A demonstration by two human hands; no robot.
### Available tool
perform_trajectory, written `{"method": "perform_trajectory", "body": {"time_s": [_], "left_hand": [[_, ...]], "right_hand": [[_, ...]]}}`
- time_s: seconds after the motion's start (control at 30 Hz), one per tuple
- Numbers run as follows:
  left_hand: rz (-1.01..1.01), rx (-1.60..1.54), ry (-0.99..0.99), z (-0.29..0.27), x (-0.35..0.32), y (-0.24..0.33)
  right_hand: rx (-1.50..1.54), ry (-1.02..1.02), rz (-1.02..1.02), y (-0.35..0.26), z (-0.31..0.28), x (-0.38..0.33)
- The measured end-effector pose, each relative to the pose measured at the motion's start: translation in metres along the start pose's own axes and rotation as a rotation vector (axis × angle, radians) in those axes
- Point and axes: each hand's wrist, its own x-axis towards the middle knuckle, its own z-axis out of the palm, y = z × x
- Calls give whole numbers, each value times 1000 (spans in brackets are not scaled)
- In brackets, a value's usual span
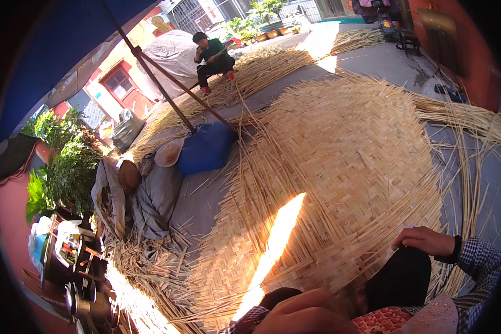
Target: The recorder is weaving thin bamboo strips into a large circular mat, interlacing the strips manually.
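Observation:
A large woven straw-coloured mat [350, 150] of flat split strips in a diagonal weave spreads in front of me. Long loose strips stick out along its edges, and several lie across its left part. My right hand [427, 240] rests on my knee in black trousers, with its fingers stretched out and nothing visible in them. It has a dark band at the wrist and a checked sleeve. My left hand [303, 314] is large and blurred at the lower edge, close in front of me above the near part of the mat. Its fingers cannot be made out.
Bundles of long strips [467, 119] lie at the right and along the back. Another person [210, 58] sits at the far left holding strips. Poles rise from a blue covered base [206, 147]. Grey sacking [153, 195], scraps [156, 267], plants [69, 161] and cluttered tools stand left.

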Motion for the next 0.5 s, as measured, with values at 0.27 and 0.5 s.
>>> {"method": "perform_trajectory", "body": {"time_s": [0.27, 0.5], "left_hand": [[21, 9, -94, -9, 28, 8], [36, 15, 51, 2, 23, 20]], "right_hand": [[110, 8, -15, 0, 5, 0], [96, 8, 2, -10, 10, 11]]}}
